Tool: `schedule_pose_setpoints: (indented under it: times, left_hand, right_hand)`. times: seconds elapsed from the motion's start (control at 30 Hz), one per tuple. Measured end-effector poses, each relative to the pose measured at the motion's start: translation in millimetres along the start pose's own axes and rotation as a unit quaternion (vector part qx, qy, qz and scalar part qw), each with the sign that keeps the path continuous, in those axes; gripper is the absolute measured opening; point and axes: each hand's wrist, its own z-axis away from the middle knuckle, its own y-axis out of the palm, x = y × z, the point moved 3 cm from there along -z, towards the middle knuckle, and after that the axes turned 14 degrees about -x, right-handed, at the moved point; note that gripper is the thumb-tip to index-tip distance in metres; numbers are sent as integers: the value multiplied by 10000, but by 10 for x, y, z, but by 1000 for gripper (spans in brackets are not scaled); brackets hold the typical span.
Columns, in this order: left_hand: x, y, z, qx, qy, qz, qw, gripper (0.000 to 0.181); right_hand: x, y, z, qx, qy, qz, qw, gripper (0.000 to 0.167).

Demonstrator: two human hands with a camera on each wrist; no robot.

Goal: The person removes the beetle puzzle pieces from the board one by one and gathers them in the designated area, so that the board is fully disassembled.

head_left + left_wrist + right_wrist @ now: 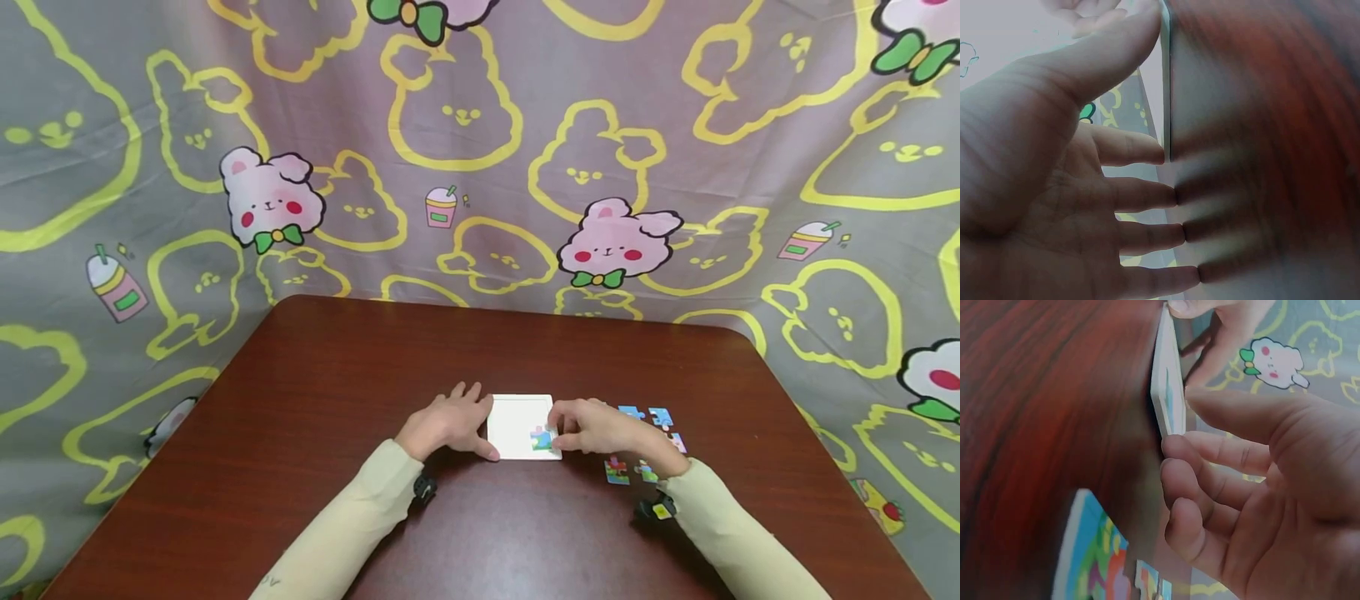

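Note:
A white square puzzle tray (513, 421) lies on the table. One jigsaw piece (542, 438), blue and green with some pink, sits in its near right corner. My left hand (453, 423) rests at the tray's left side, fingers spread and thumb by the near left corner. In the left wrist view those fingers (1138, 192) are nearly straight, their tips down on the tabletop and tray edge. My right hand (592, 426) is at the tray's right edge beside the piece. The right wrist view shows its fingers (1182, 478) loosely bent at the tray (1166, 381), thumb apart from them.
Several loose jigsaw pieces (617, 471) lie on the brown table (360, 358) around and beyond my right hand, some partly hidden by it. A patterned cloth (480, 125) with rabbit figures hangs behind and beside the table.

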Motion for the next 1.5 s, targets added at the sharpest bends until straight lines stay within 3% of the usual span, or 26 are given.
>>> schedule_pose_setpoints:
  times: [0.43, 0.7, 0.9, 1.13, 1.5]
  left_hand:
    - [-3, 15, -5, 13, -37, -55, 10000, 97]
    - [-7, 34, -19, 0, -44, -96, 9999, 98]
    - [-5, 37, -24, -20, -61, -105, 9999, 98]
    - [-15, 26, -29, -31, -68, -104, 9999, 98]
    - [-22, 0, -46, -59, -4, -104, 9999, 99]
  right_hand:
    - [96, 122, -60, 273, 165, 354, 9989, 18]
    - [107, 122, -99, 41, -33, 604, 9982, 14]
    - [77, 104, -117, -143, -226, 259, 9993, 6]
    - [58, -18, -84, -143, -17, -130, 9998, 11]
    - [-116, -337, 88, -227, 114, -149, 9996, 13]
